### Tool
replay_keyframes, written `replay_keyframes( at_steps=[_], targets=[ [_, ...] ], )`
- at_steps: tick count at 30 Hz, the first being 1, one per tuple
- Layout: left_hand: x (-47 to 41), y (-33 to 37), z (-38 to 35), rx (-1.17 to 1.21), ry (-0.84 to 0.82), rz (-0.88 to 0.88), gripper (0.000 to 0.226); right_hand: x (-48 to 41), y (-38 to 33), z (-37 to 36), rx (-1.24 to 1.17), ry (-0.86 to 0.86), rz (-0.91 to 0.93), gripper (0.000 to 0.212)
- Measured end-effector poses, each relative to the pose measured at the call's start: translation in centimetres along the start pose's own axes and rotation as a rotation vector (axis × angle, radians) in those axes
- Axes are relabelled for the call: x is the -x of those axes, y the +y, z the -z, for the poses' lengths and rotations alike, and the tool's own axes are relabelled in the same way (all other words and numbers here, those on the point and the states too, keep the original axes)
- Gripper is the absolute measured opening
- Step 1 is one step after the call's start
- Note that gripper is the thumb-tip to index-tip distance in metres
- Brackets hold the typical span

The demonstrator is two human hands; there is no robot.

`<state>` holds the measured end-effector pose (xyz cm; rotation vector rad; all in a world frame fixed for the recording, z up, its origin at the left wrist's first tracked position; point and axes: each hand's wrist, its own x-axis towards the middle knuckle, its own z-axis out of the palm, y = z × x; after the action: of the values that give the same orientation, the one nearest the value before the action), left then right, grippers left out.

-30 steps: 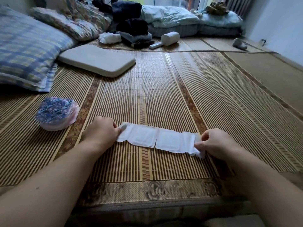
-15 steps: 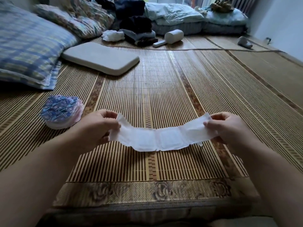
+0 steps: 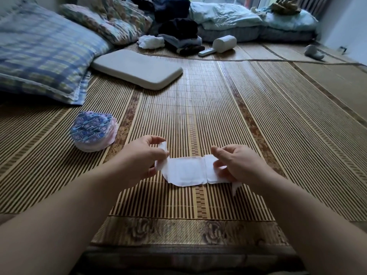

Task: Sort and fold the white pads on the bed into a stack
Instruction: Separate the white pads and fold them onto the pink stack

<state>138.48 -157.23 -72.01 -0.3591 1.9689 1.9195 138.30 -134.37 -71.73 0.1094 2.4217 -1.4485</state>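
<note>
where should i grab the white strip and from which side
By its two short ends, one hand from each side, as the left hand and right hand hold the white strip: it is long, limp and creased, so a middle grip would likely let it fold.

Single head-worn wide-angle view, looking forward and down, close over the hands, bamboo mat (image 3: 198,108) stretching to far bedding (image 3: 224,18).

A home sleeping room: bamboo mat (image 3: 218,108), plaid pillow (image 3: 39,54), rumpled bedding (image 3: 224,18).
</note>
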Motion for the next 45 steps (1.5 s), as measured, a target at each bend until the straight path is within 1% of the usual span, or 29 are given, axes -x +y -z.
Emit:
replay_keyframes(
  at_steps=[3, 7, 11, 13, 14, 15, 16, 18, 19, 20, 21, 22, 23, 24, 26, 28, 31, 33, 35, 37, 39, 40, 41, 43, 45],
  targets=[
    [0.1, 0.1, -0.7, -0.004, -0.004, -0.011, 0.032, 0.3, -0.2, 0.3, -0.075, -0.013, -0.078, 0.038],
    [-0.3, -0.1, -2.6, -0.054, -0.051, -0.016, 0.039, 0.6, -0.4, 0.6, -0.123, -0.049, -0.116, 0.038],
    [-0.7, -0.2, -4.0, -0.124, -0.153, -0.024, 0.032, 0.6, -0.2, 0.8, -0.113, -0.065, -0.123, 0.035],
    [-1.0, -0.2, -4.1, -0.133, -0.175, -0.048, 0.032, 0.6, -0.1, 0.8, -0.12, -0.074, -0.129, 0.033],
    [-1.1, -0.2, -3.9, -0.168, -0.145, -0.073, 0.035, 0.6, 0.0, 0.9, -0.124, -0.069, -0.122, 0.031],
    [-1.2, -0.2, -3.7, -0.26, -0.079, -0.109, 0.039, 0.5, 0.0, 0.9, -0.12, -0.044, -0.102, 0.028],
    [-1.4, -0.3, -3.3, -0.416, 0.013, -0.156, 0.04, 0.4, 0.1, 1.0, -0.099, 0.006, -0.064, 0.024],
    [-1.7, -0.7, -2.4, -0.81, 0.21, -0.227, 0.041, 0.1, 0.4, 1.4, 0.025, 0.164, 0.041, 0.014],
    [-1.7, -0.9, -2.0, -0.961, 0.27, -0.216, 0.041, -0.1, 0.7, 1.7, 0.157, 0.242, 0.088, 0.011],
    [-1.6, -1.1, -1.8, -1.061, 0.298, -0.187, 0.039, -0.3, 1.0, 2.0, 0.328, 0.288, 0.112, 0.014],
    [-1.4, -1.3, -1.7, -1.124, 0.306, -0.153, 0.037, -0.6, 1.3, 2.1, 0.5, 0.295, 0.095, 0.023],
    [-1.4, -1.4, -1.8, -1.159, 0.308, -0.128, 0.035, -0.8, 1.8, 2.1, 0.618, 0.272, 0.043, 0.034],
    [-1.3, -1.6, -1.9, -1.18, 0.315, -0.116, 0.035, -0.9, 2.1, 2.0, 0.667, 0.236, -0.028, 0.043],
    [-1.3, -1.6, -2.0, -1.199, 0.322, -0.112, 0.034, -1.0, 2.3, 1.9, 0.682, 0.21, -0.092, 0.047],
    [-1.4, -1.6, -2.2, -1.223, 0.323, -0.105, 0.033, -1.2, 2.3, 1.7, 0.705, 0.198, -0.14, 0.043],
    [-1.6, -1.6, -2.4, -1.216, 0.295, -0.089, 0.032, -1.3, 2.3, 1.8, 0.691, 0.18, -0.159, 0.034],
    [-1.6, -1.6, -2.6, -1.213, 0.275, -0.091, 0.028, -1.2, 2.2, 1.8, 0.675, 0.156, -0.188, 0.035],
    [-1.5, -1.7, -2.8, -1.224, 0.283, -0.124, 0.026, -1.2, 2.2, 1.7, 0.655, 0.168, -0.168, 0.031],
    [-1.5, -1.5, -2.9, -1.149, 0.282, -0.169, 0.023, -1.2, 2.2, 1.8, 0.595, 0.194, -0.122, 0.025],
    [-1.5, -1.3, -2.9, -0.971, 0.254, -0.202, 0.016, -1.3, 2.2, 2.1, 0.454, 0.229, -0.1, 0.021],
    [-1.3, -1.0, -2.7, -0.74, 0.225, -0.206, 0.009, -1.4, 2.1, 2.6, 0.208, 0.227, -0.105, 0.02],
    [-1.2, -0.9, -2.7, -0.613, 0.204, -0.192, 0.011, -1.4, 1.9, 2.7, 0.077, 0.208, -0.107, 0.022],
    [-1.1, -0.8, -2.7, -0.476, 0.175, -0.167, 0.02, -1.3, 1.7, 2.7, -0.027, 0.189, -0.097, 0.027],
    [-0.8, -0.6, -2.8, -0.214, 0.127, -0.099, 0.037, -0.9, 1.0, 2.3, -0.152, 0.183, -0.029, 0.035],
    [-0.5, -0.4, -3.3, -0.043, 0.097, -0.066, 0.038, -0.4, 0.2, 1.5, -0.232, 0.175, 0.063, 0.04]
  ],
)
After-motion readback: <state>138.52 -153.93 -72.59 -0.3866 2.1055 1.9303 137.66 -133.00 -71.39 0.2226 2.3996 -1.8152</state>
